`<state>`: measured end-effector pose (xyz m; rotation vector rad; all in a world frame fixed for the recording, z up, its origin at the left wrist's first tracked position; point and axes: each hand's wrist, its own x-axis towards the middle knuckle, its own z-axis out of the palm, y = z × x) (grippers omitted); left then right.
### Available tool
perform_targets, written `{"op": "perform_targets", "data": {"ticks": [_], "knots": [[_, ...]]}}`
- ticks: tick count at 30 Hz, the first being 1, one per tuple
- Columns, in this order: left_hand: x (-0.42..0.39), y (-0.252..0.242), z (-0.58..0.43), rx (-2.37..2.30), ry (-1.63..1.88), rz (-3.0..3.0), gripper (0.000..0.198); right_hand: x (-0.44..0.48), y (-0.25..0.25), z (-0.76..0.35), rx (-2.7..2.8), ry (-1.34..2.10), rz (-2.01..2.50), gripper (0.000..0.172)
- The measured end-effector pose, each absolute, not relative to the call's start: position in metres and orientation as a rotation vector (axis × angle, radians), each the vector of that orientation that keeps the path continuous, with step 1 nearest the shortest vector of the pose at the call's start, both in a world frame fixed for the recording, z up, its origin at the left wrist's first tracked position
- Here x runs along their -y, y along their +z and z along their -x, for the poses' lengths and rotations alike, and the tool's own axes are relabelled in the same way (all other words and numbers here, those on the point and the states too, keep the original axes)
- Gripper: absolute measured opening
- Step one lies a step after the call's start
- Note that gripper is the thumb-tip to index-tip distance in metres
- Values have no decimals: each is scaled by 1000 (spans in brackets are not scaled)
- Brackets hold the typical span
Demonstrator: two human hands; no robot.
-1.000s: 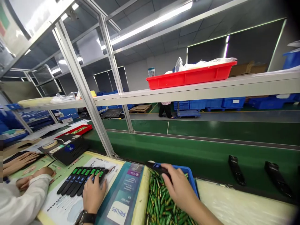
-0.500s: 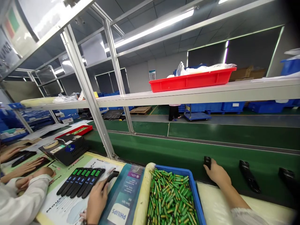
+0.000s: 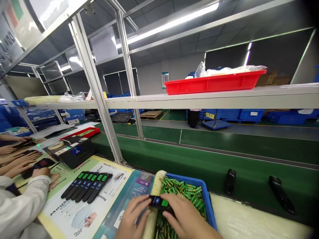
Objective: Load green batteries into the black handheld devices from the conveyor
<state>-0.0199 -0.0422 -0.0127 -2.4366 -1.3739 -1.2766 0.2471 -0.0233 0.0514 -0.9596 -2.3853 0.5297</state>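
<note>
A slim black handheld device (image 3: 155,201) with a lit green screen lies sideways between my two hands, above the battery bin. My left hand (image 3: 133,215) grips its left end with the fingertips. At the screen end, my right hand (image 3: 188,214) holds it between thumb and fingers. Beneath them, many green batteries (image 3: 196,199) fill a blue bin (image 3: 208,202), partly hidden by my right hand. On the printed mat to the left, several matching devices (image 3: 86,186) lie in a slanted row with green screens lit.
Two black devices (image 3: 229,182) lie on the green conveyor belt (image 3: 174,161) at right. Pale foam wrap (image 3: 249,215) borders the belt's front. A metal post (image 3: 99,89) and a shelf with a red tray (image 3: 214,83) stand ahead. Co-workers' hands (image 3: 21,162) work at left beside a black box (image 3: 72,152).
My right hand has let go of a device on the belt and moved left over the bin. My left hand has brought its device rightward, where both hands now hold it.
</note>
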Motion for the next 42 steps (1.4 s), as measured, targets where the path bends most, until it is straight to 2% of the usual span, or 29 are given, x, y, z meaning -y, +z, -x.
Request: {"op": "perform_targets", "data": {"ticks": [5,10,14,18,23,28,30,32,35,37,39,42], "knots": [[16,-28,86,1884,-1237,1927,37,12,26,-273,1922,137,968,39],[-25,-33,152,2188,-745,1512,55,7,32,-259,2128,453,1192,33],[-35,-39,178,2376,-498,1395,56,-17,62,-291,1726,477,1357,42],[-29,-49,194,2389,-474,1407,54,-66,62,-370,1363,272,1622,52],[-32,-59,217,2369,-521,1416,58,-111,11,-439,1371,260,2173,51],[-16,-51,173,2101,-984,1764,49,-121,-12,-441,1388,280,2251,52],[4,-40,126,1887,-1155,1944,39,-111,-3,-422,1452,237,2190,58],[24,-27,74,1639,-1216,2123,35,-89,14,-388,1642,293,1937,62],[45,-8,12,1326,-1178,2377,41,-37,42,-320,2074,736,1181,59],[49,1,-8,1224,-1180,2459,40,-5,56,-282,2277,892,821,53],[48,3,-7,1251,-1190,2451,37,15,62,-262,2351,840,736,46],[38,-7,24,1548,-1190,2249,36,16,53,-262,2206,543,851,42]]}}
